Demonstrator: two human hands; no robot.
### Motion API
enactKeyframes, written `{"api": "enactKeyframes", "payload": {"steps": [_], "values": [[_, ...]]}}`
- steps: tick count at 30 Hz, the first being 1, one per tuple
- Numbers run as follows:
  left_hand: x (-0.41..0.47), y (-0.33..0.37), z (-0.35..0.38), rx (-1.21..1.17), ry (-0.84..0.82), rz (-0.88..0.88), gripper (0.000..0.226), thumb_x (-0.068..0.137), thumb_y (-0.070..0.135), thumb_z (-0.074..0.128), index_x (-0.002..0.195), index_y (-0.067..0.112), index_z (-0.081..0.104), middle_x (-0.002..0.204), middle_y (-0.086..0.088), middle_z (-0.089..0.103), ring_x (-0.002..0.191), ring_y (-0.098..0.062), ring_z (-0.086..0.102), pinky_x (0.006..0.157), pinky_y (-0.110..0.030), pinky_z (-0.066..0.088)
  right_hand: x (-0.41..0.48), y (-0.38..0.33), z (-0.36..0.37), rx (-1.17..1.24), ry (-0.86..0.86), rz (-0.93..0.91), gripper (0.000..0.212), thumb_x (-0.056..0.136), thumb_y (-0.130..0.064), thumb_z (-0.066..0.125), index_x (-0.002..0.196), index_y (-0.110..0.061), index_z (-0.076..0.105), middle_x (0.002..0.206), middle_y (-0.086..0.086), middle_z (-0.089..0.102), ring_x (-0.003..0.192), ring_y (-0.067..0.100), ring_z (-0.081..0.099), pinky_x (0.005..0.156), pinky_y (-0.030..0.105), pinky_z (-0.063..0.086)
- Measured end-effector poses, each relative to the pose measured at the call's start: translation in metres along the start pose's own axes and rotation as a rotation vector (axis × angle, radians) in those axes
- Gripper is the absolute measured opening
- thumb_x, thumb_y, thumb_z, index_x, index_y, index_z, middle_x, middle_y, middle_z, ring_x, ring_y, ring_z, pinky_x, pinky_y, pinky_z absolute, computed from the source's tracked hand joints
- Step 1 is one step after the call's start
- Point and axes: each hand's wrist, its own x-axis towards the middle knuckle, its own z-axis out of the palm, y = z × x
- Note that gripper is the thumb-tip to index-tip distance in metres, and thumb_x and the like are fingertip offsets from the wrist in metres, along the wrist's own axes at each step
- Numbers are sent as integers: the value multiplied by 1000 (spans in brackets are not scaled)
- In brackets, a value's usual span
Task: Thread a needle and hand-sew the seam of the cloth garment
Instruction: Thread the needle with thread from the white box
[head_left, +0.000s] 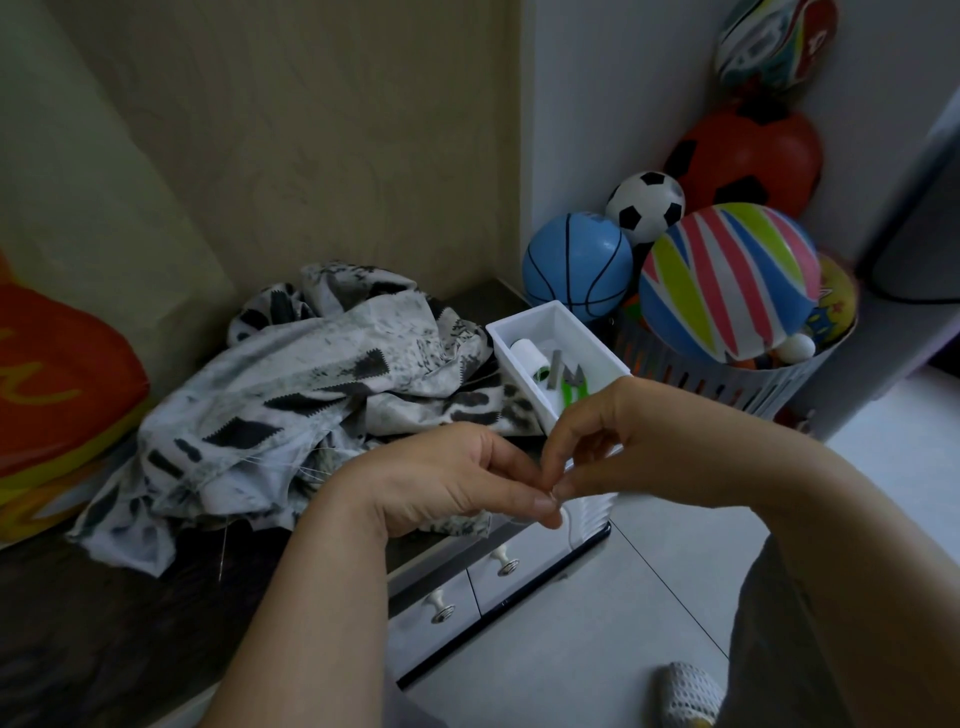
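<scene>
both hands meet over the desk's (104, 639) front edge: the left hand (447, 478) and right hand (618, 441) pinch fingertip to fingertip on a white thread (570, 527) that hangs straight down; no needle shows. the cloth (322, 395) lies heaped behind them, nearer the left hand.

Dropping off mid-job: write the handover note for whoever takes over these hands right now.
Left hand and right hand: fingertips meet, both pinching the white thread; needle too small to see.
Garment lies crumpled on the dark counter; spool and snips sit in the white tray.
Done: thread pulled out. Left: confirm threading, then sew the seam.
</scene>
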Motion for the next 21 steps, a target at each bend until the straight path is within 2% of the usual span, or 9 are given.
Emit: {"api": "enactKeyframes", "payload": {"steps": [4, 9, 13, 15, 18, 19, 21], "values": [[0, -1, 0, -5, 2, -6, 11, 81, 14, 70, 79, 22, 76, 93, 1, 75, 99, -9, 67, 99, -23, 46, 0, -1, 1, 14, -3, 10, 8, 82, -26, 69, 88, -30, 72, 88, -14, 69, 83, 0, 62, 80, 16, 51], [1, 0, -1, -41, 20, 7, 11, 81, 14, 70, 79, 22, 76, 91, 3, 75, 95, -4, 67, 91, -17, 45, -2, -3, -1, 29, 19, 28, 7, 83, -26, 68, 88, -30, 70, 89, -13, 69, 85, 0, 63, 84, 17, 51], [1, 1, -1, -57, 26, 19, 11, 82, 12, 69, 81, 21, 75, 88, 5, 75, 90, 0, 67, 84, -11, 45, -4, -4, -2, 38, 32, 45, 6, 84, -26, 66, 89, -29, 69, 86, -12, 69, 80, -1, 63, 76, 13, 51], [2, 0, -1, -56, 38, 31, 9, 80, 13, 70, 79, 21, 75, 87, 5, 75, 91, 0, 66, 87, -15, 45, -4, -5, -2, 48, 32, 55, 7, 85, -24, 65, 88, -29, 68, 82, -14, 67, 77, -5, 61, 70, 8, 47], [3, 0, 0, -35, 67, 45, 8, 71, 28, 75, 78, 25, 78, 91, 3, 75, 96, -8, 64, 101, -37, 44, -3, -4, -2, 58, 28, 63, 8, 86, -22, 63, 87, -29, 66, 78, -19, 65, 74, -10, 60, 65, 3, 43], [3, 0, 0, -31, 72, 39, 9, 69, 31, 77, 78, 26, 78, 91, 3, 75, 95, -10, 62, 102, -39, 42, -3, -4, -2, 59, 26, 64, 8, 87, -22, 63, 88, -29, 66, 76, -20, 65, 73, -10, 60, 64, 3, 43], [3, -1, 0, -40, 78, 27, 10, 70, 31, 77, 78, 25, 78, 88, 4, 74, 88, -8, 60, 91, -33, 44, -4, -3, -2, 67, 24, 58, 7, 88, -21, 61, 90, -27, 65, 73, -24, 64, 71, -10, 60, 63, 4, 43]]}}
